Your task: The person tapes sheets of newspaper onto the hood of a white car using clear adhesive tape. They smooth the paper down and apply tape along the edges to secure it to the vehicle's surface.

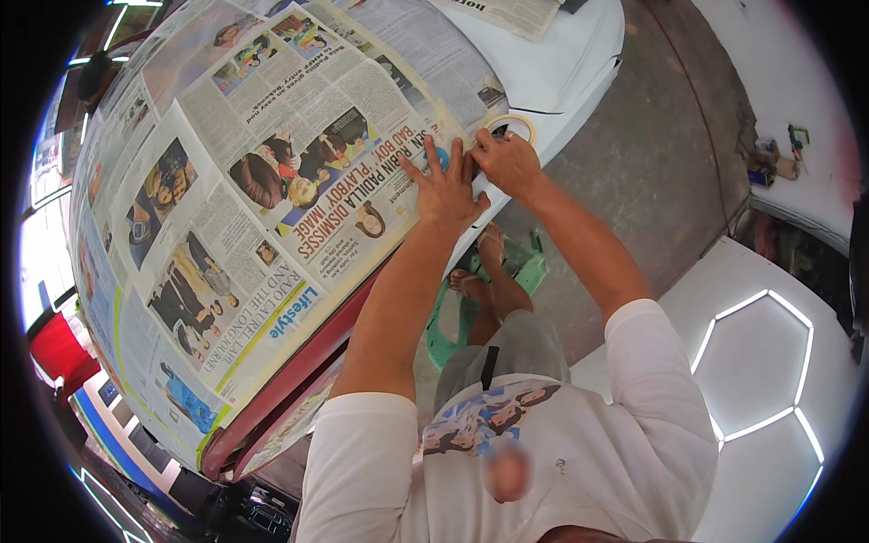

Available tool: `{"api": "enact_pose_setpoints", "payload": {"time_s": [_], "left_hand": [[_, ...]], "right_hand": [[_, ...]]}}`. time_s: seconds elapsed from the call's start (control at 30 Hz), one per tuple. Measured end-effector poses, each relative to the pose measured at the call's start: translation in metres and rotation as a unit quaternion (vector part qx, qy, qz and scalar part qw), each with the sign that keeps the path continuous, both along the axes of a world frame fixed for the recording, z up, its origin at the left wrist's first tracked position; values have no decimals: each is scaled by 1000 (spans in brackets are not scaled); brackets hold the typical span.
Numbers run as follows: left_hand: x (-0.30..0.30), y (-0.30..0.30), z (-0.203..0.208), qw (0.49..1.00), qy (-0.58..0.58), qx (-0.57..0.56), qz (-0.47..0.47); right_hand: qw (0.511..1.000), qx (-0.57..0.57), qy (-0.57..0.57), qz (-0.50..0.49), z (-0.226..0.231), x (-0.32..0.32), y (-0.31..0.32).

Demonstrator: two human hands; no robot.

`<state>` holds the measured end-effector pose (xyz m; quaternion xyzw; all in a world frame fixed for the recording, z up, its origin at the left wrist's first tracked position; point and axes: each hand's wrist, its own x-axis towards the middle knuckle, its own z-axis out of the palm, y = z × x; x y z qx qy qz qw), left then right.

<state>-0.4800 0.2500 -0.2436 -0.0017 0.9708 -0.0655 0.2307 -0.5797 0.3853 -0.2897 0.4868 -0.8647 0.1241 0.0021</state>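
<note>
Newspaper sheets (299,181) cover a broad curved vehicle surface, with pale yellow tape (339,271) running along their edge. My left hand (444,192) lies flat on the newspaper near its right edge, fingers spread. Just beside its fingertips is my right hand (509,165), fingers closed at the roll of masking tape (528,128). Part of the roll's ring is hidden behind the right hand. The two hands almost touch at the fingers.
A white body panel (566,68) lies beyond the tape roll, with another newspaper sheet (516,14) on it. Dark red trim (299,389) borders the papered surface. My feet are on a green stool (520,271). At the right is a glossy white panel (756,348) with hexagonal light lines.
</note>
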Motion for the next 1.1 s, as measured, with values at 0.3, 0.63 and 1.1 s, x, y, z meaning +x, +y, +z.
{"api": "enact_pose_setpoints", "payload": {"time_s": [0.3, 0.63, 1.1], "left_hand": [[-7, 2, 4, 1000, -14, 2, -11], [-28, -4, 17, 993, -51, -24, -102], [-24, -23, 13, 996, -36, 3, -87]], "right_hand": [[960, -114, 189, -172, 62, -89, 75], [833, -152, -26, -531, 19, 90, 212], [783, 0, -187, -593, -8, 246, 250]]}}
